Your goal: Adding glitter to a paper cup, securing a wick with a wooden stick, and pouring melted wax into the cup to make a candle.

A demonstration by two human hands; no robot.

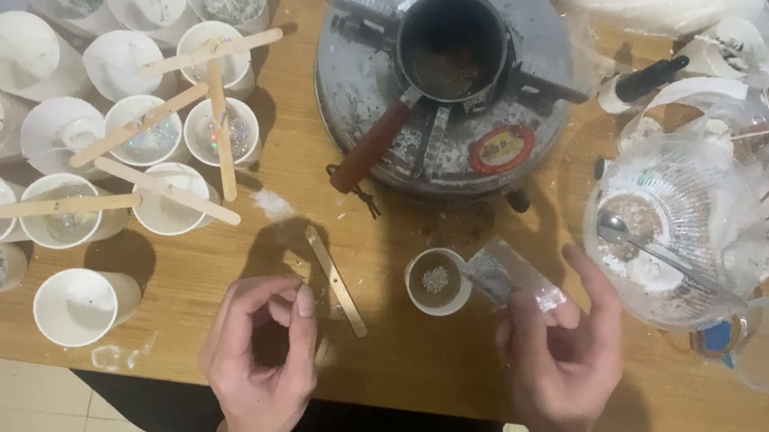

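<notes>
A small clear packet (516, 277) of greyish powder is pinched between thumb and fingers (588, 275) of the right hand (565, 354) and is tilted toward a small paper cup (438, 282) just to its left. The cup stands on the wooden worktop (388, 359) near centre and contains a dark fill with a pale speck of granules on top. The left hand (264, 351) is held above the near edge of the worktop, fingers curled loosely together with thumb close to the index finger; nothing is seen gripped in it. A flat wooden stick (337, 281) lies between the left hand and the cup, touching neither.

At far centre, a round metal burner (361, 80) carries a small dark pot with a reddish handle (371, 148). Many white paper cups (85, 304), several with sticks laid across, are grouped at left. A clear plastic bowl (679, 218) holding a spoon (621, 233) is at right.
</notes>
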